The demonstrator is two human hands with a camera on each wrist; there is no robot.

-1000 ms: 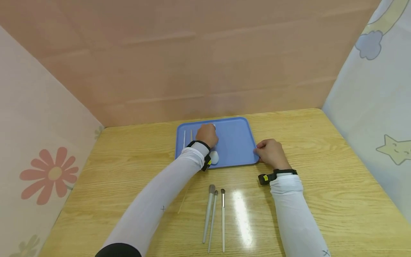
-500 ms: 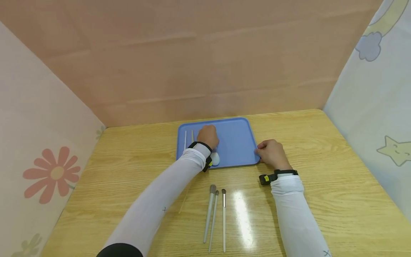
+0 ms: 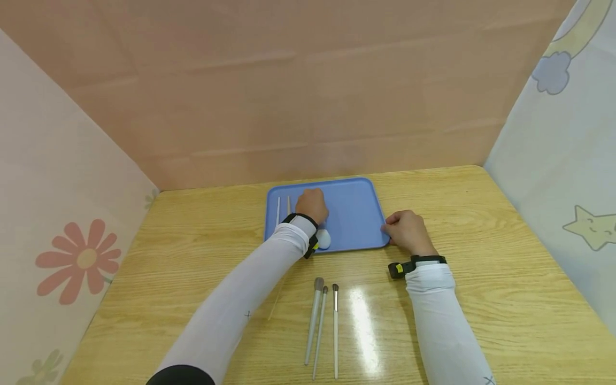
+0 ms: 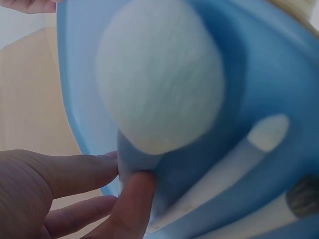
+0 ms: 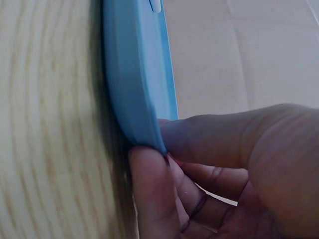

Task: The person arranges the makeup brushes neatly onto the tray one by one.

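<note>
On the far left side of the blue tray (image 3: 353,214), two thin pale sticks (image 3: 277,210) lie side by side, running front to back; in the left wrist view one shows a white tip and the other a dark bristled end, so they look like small makeup tools. Just right of them the left hand (image 3: 313,203) rests inside the tray, fingers curled down. The left wrist view shows its fingertips (image 4: 132,199) pinching the short blue handle of a big fluffy white powder brush (image 4: 159,89), whose round head (image 3: 322,238) sticks out below the wrist near the tray's front edge, lying on the tray floor.

On the wooden table (image 3: 481,278), in front of the tray and well apart from it, three long-handled makeup brushes (image 3: 320,321) lie nearly parallel, bristles pointing toward the tray, the leftmost with the fullest head.

Further right, the right hand (image 3: 406,231) is at the tray's front right corner. The right wrist view shows the thumb (image 5: 149,194) under the rim and the fingers (image 5: 214,134) curled over its top, so it grips the tray's edge. The tray sits flat on the table near the back wall.
</note>
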